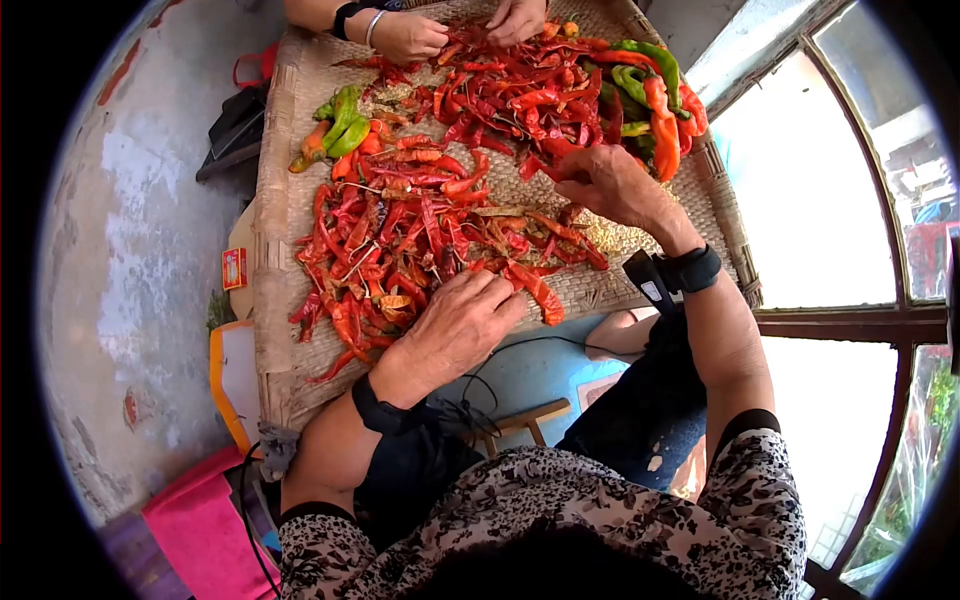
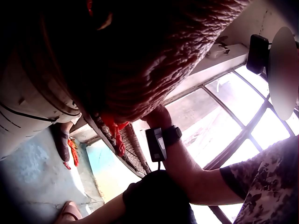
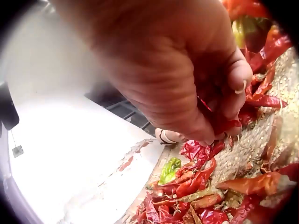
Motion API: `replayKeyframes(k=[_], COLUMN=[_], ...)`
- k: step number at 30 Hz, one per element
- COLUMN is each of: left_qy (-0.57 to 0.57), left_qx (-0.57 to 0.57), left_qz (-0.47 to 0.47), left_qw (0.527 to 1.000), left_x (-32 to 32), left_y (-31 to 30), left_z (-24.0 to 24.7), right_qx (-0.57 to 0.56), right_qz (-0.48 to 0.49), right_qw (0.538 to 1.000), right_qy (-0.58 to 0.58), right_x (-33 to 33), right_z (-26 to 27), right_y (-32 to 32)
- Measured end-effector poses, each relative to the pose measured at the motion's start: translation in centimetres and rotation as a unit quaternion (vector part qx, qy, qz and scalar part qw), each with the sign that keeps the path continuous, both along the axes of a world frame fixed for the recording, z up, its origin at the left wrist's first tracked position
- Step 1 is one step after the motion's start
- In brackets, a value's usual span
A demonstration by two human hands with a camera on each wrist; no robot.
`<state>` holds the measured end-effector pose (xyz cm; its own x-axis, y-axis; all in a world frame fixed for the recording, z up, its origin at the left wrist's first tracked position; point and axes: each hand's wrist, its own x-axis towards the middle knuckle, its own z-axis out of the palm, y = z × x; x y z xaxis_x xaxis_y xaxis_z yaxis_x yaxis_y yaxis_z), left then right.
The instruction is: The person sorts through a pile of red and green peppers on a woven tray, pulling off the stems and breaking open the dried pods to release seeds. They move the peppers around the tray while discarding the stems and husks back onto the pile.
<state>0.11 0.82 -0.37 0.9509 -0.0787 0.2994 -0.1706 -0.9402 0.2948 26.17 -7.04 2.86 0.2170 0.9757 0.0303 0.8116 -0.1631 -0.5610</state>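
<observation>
Dried red chili peppers [image 1: 395, 225] lie in a heap on a woven tray [image 1: 283, 190]. My left hand [image 1: 465, 320] rests on the near edge of this heap, knuckles up, its fingertips hidden among the peppers. A long red chili [image 1: 536, 291] lies right beside those fingers. Over the tray's right side, my right hand [image 1: 612, 185] pinches a red chili pepper [image 3: 224, 125] between thumb and fingers. In the left wrist view, the left hand [image 2: 154, 60] is mostly in dark shadow.
Another person's hands [image 1: 410, 37] work at the far heap of red chilies [image 1: 540, 95]. Green peppers [image 1: 348, 122] sit at the tray's left, and larger fresh peppers [image 1: 662, 110] at its right. A window [image 1: 830, 190] stands on the right, a wall [image 1: 140, 250] on the left.
</observation>
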Motion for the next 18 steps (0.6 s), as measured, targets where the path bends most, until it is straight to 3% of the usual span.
replayKeyframes(k=[2,3,4,5,6,7,8,10,12,16,18], left_qy=[0.008,0.008,0.004,0.001,0.001,0.006,0.012,0.011,0.012,0.007,0.007], left_qx=[0.004,0.004,0.000,-0.004,-0.003,-0.006,-0.009,-0.007,-0.007,-0.004,-0.001], left_qz=[0.001,-0.001,0.000,0.000,-0.001,-0.001,-0.001,0.000,-0.002,-0.001,0.002], left_qw=[1.000,1.000,1.000,1.000,1.000,1.000,1.000,1.000,1.000,1.000,1.000], left_x=[0.0,0.1,0.1,0.1,0.1,0.1,0.1,0.1,0.1,0.1,0.1], left_y=[0.0,0.0,0.0,0.0,0.0,0.0,0.1,0.0,0.0,0.0,0.1], left_z=[0.0,0.0,0.0,0.0,0.1,0.1,0.1,0.1,0.1,0.1,0.1], right_qx=[-0.005,0.095,0.192,0.201,0.202,0.144,0.083,0.003,0.006,-0.035,-0.012], right_qz=[0.007,-0.079,-0.161,-0.168,-0.169,-0.132,-0.092,0.064,0.120,0.052,0.064], right_qw=[0.997,0.966,0.893,0.918,0.917,0.966,0.992,0.997,0.986,0.983,0.984], right_qy=[0.071,0.227,0.373,0.299,0.299,0.168,0.033,-0.051,-0.116,-0.170,-0.167], right_x=[1.5,1.7,1.9,2.5,2.7,2.7,2.7,2.3,1.4,0.5,0.7], right_z=[0.8,1.0,1.2,1.5,1.5,1.3,1.1,-0.5,-1.5,-2.7,-2.5], right_y=[0.0,0.3,0.6,0.6,0.2,-0.1,-0.4,-1.3,-1.9,-1.2,-1.1])
